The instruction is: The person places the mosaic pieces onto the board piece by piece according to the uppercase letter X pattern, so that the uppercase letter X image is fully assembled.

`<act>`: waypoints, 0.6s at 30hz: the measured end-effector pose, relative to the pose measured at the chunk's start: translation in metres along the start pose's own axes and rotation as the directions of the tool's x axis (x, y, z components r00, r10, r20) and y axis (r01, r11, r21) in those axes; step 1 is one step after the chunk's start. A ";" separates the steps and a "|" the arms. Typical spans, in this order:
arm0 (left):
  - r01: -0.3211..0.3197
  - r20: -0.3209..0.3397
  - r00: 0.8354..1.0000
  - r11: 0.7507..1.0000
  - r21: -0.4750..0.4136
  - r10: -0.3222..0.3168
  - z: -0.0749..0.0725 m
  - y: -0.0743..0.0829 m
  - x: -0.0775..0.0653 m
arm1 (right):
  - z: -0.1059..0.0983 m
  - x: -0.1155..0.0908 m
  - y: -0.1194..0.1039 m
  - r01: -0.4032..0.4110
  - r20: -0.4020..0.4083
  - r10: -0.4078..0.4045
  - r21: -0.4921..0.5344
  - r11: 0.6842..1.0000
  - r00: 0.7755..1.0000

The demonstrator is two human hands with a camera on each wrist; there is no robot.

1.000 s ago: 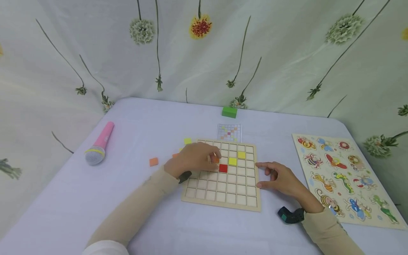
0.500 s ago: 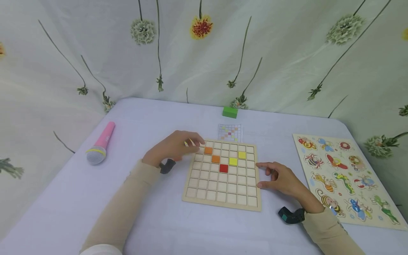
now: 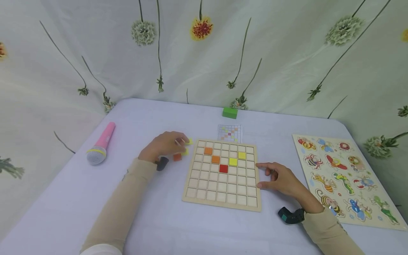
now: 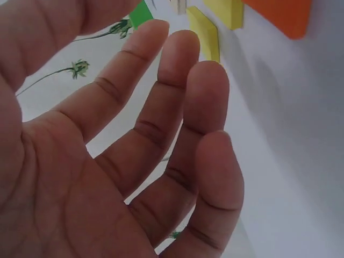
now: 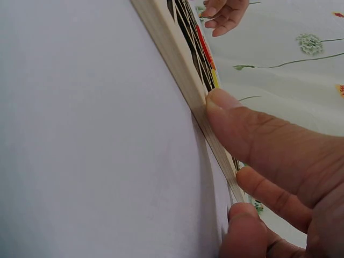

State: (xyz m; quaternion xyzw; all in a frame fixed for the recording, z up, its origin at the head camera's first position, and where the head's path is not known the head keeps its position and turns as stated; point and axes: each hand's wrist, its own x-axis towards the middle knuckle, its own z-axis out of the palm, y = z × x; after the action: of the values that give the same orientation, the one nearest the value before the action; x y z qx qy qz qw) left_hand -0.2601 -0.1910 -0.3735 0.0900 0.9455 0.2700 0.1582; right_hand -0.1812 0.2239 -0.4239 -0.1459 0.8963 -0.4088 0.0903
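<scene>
A square wooden grid board [image 3: 204,184] lies on the table. Set in its cells are a red tile [image 3: 224,169], two orange tiles [image 3: 208,151] and two yellow tiles [image 3: 242,155]. Left of the board, my left hand [image 3: 165,143] hovers with relaxed, slightly bent fingers and nothing in them. Right by its fingertips lie loose yellow tiles [image 3: 185,152] and a loose orange tile [image 3: 177,157], which also show in the left wrist view. My right hand [image 3: 278,178] touches the board's right edge with thumb and index finger spread apart; its other fingers are bent.
Behind the board lies a printed card [image 3: 230,133] with a coloured grid pattern, and beyond it a green block [image 3: 230,113]. At the left is a pink toy microphone [image 3: 102,141]. An insect puzzle board [image 3: 349,180] occupies the right side, close to the right forearm.
My left hand has let go of an orange tile in the grid and moved left, off the board, to the loose tiles. The right hand stays at the board's edge.
</scene>
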 end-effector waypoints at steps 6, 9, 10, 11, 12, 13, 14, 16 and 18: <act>0.107 0.036 0.994 0.994 -0.003 -0.107 -0.001 -0.003 0.001 | 0.000 0.000 0.000 -0.008 0.003 0.008 0.004 1.000 1.000; 0.119 0.041 0.992 0.992 0.027 -0.120 0.000 -0.002 0.002 | -0.001 -0.001 0.001 -0.008 0.004 0.008 0.002 1.000 1.000; 0.115 0.036 0.993 0.992 0.048 -0.117 0.001 -0.002 0.002 | -0.001 -0.001 0.001 -0.008 0.004 0.008 0.001 1.000 1.000; 0.107 0.031 0.993 0.992 0.071 -0.110 0.002 -0.003 0.003 | -0.001 -0.001 0.001 -0.009 0.004 0.009 0.001 1.000 1.000; 0.101 0.024 0.994 0.991 0.091 -0.103 0.003 -0.003 0.004 | -0.001 0.000 0.001 -0.008 0.003 0.008 0.000 1.000 1.000; 0.098 0.016 0.995 0.989 0.107 -0.100 0.004 -0.003 0.004 | -0.001 0.000 0.001 -0.008 0.002 0.008 -0.002 1.000 1.000; 0.097 0.010 0.995 0.988 0.119 -0.099 0.004 -0.003 0.005 | -0.001 0.000 0.001 -0.007 0.001 0.007 -0.002 1.000 1.000; 0.096 -0.001 0.995 0.985 0.140 -0.097 0.005 -0.004 0.006 | -0.001 0.000 0.000 -0.005 0.001 0.005 -0.002 1.000 1.000; 0.094 -0.009 0.996 0.984 0.154 -0.093 0.006 -0.004 0.007 | -0.001 0.000 0.000 -0.002 0.001 0.002 -0.002 1.000 1.000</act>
State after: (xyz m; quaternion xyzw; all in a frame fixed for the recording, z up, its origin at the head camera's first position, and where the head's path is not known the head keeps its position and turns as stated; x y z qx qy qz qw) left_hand -0.2654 -0.1900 -0.3822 0.0573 0.9669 0.1883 0.1626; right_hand -0.1813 0.2250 -0.4232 -0.1454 0.8969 -0.4077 0.0908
